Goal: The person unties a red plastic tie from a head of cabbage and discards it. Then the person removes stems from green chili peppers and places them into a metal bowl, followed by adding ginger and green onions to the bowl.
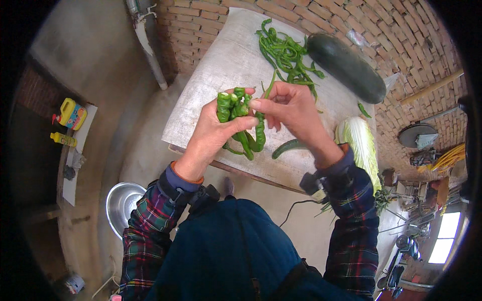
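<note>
My left hand point(216, 129) holds several wrinkled green chili peppers point(224, 107) in a bunch above the table's near part. My right hand point(288, 107) meets it from the right, thumb and fingers pinching the stem of another long green pepper point(260, 131), which hangs beside the bunch. Behind the hands, a loose pile of long green peppers point(284, 52) lies on the light woven table cover point(203, 82). Partly under my right forearm is a cucumber point(288, 147).
A large dark green winter melon point(344, 67) lies at the back right, a single pepper point(364, 110) and a napa cabbage point(357, 145) nearer. The brick wall point(316, 15) borders the table. A steel basin point(124, 205) stands low at left; yellow bottles point(73, 114) stand on a shelf.
</note>
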`<state>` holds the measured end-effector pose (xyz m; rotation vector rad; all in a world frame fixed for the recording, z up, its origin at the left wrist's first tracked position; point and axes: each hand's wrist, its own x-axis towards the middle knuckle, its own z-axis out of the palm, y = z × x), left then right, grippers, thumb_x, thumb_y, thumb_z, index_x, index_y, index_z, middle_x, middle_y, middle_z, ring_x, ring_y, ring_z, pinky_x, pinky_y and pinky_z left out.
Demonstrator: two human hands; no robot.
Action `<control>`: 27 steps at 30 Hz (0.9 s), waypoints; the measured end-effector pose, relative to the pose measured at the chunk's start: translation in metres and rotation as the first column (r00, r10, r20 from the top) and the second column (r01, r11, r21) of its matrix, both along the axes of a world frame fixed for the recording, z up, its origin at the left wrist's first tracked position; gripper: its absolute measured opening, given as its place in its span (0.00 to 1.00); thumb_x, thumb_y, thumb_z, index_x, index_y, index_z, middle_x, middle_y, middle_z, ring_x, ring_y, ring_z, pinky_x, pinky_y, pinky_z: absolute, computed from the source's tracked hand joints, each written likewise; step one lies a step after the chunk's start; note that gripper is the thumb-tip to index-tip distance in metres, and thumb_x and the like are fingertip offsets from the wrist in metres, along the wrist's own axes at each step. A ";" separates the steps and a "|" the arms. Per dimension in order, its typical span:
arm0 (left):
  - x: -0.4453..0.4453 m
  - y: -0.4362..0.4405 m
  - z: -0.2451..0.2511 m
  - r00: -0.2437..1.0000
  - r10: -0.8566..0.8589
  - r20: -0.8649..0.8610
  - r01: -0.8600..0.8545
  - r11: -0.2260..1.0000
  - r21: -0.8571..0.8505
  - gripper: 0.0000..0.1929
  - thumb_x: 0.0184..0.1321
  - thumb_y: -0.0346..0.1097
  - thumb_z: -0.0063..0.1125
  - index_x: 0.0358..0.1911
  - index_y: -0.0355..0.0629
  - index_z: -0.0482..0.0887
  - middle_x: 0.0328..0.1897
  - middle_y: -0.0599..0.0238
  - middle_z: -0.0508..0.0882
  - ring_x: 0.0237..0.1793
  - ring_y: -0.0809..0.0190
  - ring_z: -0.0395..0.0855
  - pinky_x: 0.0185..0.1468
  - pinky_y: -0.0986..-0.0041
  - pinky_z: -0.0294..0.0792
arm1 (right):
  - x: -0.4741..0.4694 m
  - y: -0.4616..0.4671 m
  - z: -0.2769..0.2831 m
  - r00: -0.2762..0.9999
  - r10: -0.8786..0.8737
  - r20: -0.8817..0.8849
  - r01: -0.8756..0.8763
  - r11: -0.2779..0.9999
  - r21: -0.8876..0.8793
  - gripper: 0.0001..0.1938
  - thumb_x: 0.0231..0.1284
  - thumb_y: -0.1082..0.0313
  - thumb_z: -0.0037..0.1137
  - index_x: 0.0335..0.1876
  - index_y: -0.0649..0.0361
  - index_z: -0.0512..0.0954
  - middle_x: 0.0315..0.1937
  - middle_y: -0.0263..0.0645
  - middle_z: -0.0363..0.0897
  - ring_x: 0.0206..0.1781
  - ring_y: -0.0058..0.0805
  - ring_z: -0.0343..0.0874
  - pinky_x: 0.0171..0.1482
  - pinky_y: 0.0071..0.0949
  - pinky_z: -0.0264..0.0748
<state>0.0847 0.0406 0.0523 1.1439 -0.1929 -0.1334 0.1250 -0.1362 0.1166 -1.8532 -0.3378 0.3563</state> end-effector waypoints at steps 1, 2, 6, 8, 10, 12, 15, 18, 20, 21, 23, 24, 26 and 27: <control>-0.001 0.000 0.000 1.000 0.000 0.012 0.000 1.000 0.006 0.27 0.53 0.28 0.67 0.59 0.37 0.75 0.44 0.69 0.83 0.44 0.72 0.79 0.50 0.78 0.71 | -0.004 0.007 -0.004 0.999 -0.028 0.014 0.028 0.998 0.059 0.14 0.57 0.64 0.68 0.25 0.64 0.77 0.16 0.33 0.76 0.18 0.16 0.74 0.20 0.16 0.67; -0.003 0.000 -0.001 1.000 0.018 0.003 -0.018 1.000 0.014 0.27 0.52 0.27 0.67 0.59 0.37 0.75 0.44 0.69 0.83 0.45 0.72 0.79 0.51 0.78 0.71 | -0.009 0.014 -0.008 0.997 -0.071 0.025 0.068 0.992 0.102 0.13 0.57 0.63 0.68 0.25 0.64 0.77 0.17 0.34 0.77 0.18 0.17 0.75 0.20 0.16 0.68; -0.006 0.012 -0.003 0.998 0.064 -0.005 -0.064 0.998 0.014 0.26 0.50 0.27 0.71 0.56 0.37 0.78 0.42 0.68 0.83 0.43 0.72 0.80 0.50 0.79 0.72 | -0.015 0.018 -0.012 0.989 -0.089 -0.115 0.109 0.979 0.174 0.14 0.59 0.63 0.66 0.29 0.67 0.77 0.22 0.39 0.80 0.23 0.22 0.80 0.25 0.19 0.77; -0.008 0.019 -0.004 0.997 0.075 -0.017 -0.075 0.997 0.014 0.24 0.49 0.27 0.72 0.52 0.38 0.80 0.40 0.70 0.83 0.41 0.73 0.80 0.48 0.81 0.72 | -0.013 0.012 -0.005 0.971 -0.060 -0.230 0.091 0.987 0.130 0.13 0.60 0.63 0.64 0.34 0.68 0.79 0.28 0.39 0.82 0.28 0.25 0.83 0.30 0.22 0.81; -0.010 0.027 -0.005 0.998 0.052 0.026 -0.054 0.995 0.083 0.24 0.49 0.27 0.72 0.52 0.39 0.80 0.40 0.71 0.82 0.40 0.74 0.79 0.47 0.81 0.72 | -0.012 0.010 0.003 0.986 -0.101 -0.135 0.123 0.979 0.164 0.12 0.60 0.63 0.64 0.38 0.67 0.80 0.32 0.39 0.83 0.32 0.25 0.83 0.33 0.22 0.81; -0.012 0.033 -0.005 0.999 0.032 0.041 -0.037 0.993 0.112 0.23 0.49 0.26 0.73 0.51 0.39 0.80 0.40 0.72 0.82 0.40 0.74 0.78 0.47 0.81 0.72 | -0.008 0.009 0.015 0.976 -0.190 0.108 0.180 0.979 0.094 0.13 0.57 0.66 0.65 0.46 0.62 0.81 0.40 0.38 0.83 0.40 0.27 0.83 0.42 0.26 0.80; -0.015 0.038 -0.003 0.999 0.003 0.041 -0.006 0.996 0.088 0.23 0.48 0.26 0.72 0.51 0.40 0.80 0.39 0.73 0.81 0.40 0.74 0.78 0.46 0.82 0.71 | -0.003 0.005 0.038 0.539 0.280 0.794 0.037 0.934 -0.354 0.13 0.57 0.67 0.65 0.48 0.58 0.81 0.47 0.36 0.82 0.49 0.28 0.80 0.54 0.28 0.73; -0.017 0.040 0.000 0.998 -0.036 0.050 0.032 0.996 0.079 0.23 0.48 0.25 0.72 0.50 0.40 0.80 0.39 0.72 0.81 0.40 0.75 0.78 0.46 0.82 0.71 | -0.015 0.010 0.038 0.606 0.550 0.575 -0.107 0.772 -0.626 0.11 0.53 0.70 0.65 0.43 0.58 0.82 0.39 0.39 0.82 0.44 0.36 0.79 0.52 0.33 0.72; -0.018 0.042 0.001 0.999 -0.034 0.042 0.030 0.994 0.100 0.23 0.47 0.25 0.72 0.50 0.40 0.79 0.39 0.72 0.81 0.40 0.75 0.78 0.45 0.82 0.71 | -0.021 0.011 0.034 0.646 0.593 0.481 -0.172 0.726 -0.665 0.08 0.54 0.71 0.65 0.40 0.58 0.83 0.31 0.40 0.80 0.41 0.41 0.78 0.47 0.37 0.73; -0.019 0.043 0.001 0.998 -0.054 0.041 0.050 0.994 0.097 0.23 0.47 0.25 0.72 0.50 0.40 0.79 0.39 0.72 0.81 0.40 0.75 0.78 0.45 0.82 0.71 | -0.023 0.011 0.032 0.651 0.577 0.493 -0.180 0.749 -0.638 0.08 0.54 0.71 0.64 0.40 0.58 0.83 0.31 0.41 0.80 0.39 0.42 0.78 0.45 0.37 0.73; -0.019 0.045 0.001 0.995 -0.091 0.034 0.087 0.992 0.094 0.23 0.47 0.25 0.72 0.49 0.39 0.79 0.39 0.72 0.81 0.40 0.75 0.78 0.45 0.82 0.72 | -0.028 0.012 0.025 0.671 0.539 0.509 -0.192 0.789 -0.583 0.08 0.55 0.71 0.64 0.40 0.59 0.82 0.31 0.42 0.81 0.37 0.43 0.78 0.42 0.35 0.74; -0.018 0.046 0.001 0.995 -0.099 0.028 0.095 0.988 0.118 0.23 0.47 0.25 0.72 0.49 0.39 0.79 0.39 0.71 0.81 0.40 0.74 0.79 0.46 0.81 0.72 | -0.028 0.012 0.023 0.685 0.536 0.492 -0.210 0.793 -0.572 0.07 0.56 0.71 0.63 0.40 0.60 0.82 0.31 0.43 0.81 0.35 0.43 0.78 0.40 0.35 0.74; -0.016 0.045 -0.001 0.992 -0.122 0.013 0.118 0.980 0.163 0.23 0.47 0.24 0.72 0.49 0.38 0.79 0.40 0.70 0.82 0.41 0.73 0.80 0.47 0.80 0.73 | -0.030 0.010 0.020 0.740 0.519 0.428 -0.223 0.789 -0.572 0.07 0.56 0.72 0.62 0.40 0.61 0.82 0.31 0.44 0.81 0.33 0.43 0.79 0.37 0.33 0.74; -0.015 0.043 -0.002 0.991 -0.134 -0.003 0.134 0.985 0.106 0.22 0.47 0.23 0.71 0.48 0.38 0.79 0.40 0.70 0.82 0.42 0.72 0.81 0.47 0.80 0.74 | -0.031 0.008 0.019 0.748 0.522 0.409 -0.240 0.788 -0.567 0.07 0.57 0.72 0.62 0.40 0.62 0.82 0.31 0.44 0.81 0.32 0.43 0.79 0.36 0.33 0.74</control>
